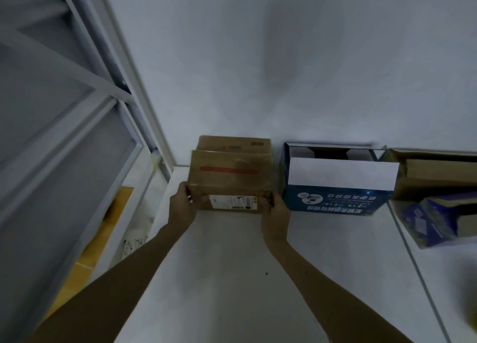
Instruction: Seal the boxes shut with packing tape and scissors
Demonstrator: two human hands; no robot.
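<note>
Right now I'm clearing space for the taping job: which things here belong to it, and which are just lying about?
For the job: front brown box, gripped by the left hand and right hand; rear brown box; blue box, flap up; open brown box.
Lying about: purple packet; metal rack. No tape or scissors in view.

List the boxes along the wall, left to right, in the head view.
Brown box gripped by the left hand and right hand → blue box with white flap → open brown box at the right edge.
</note>
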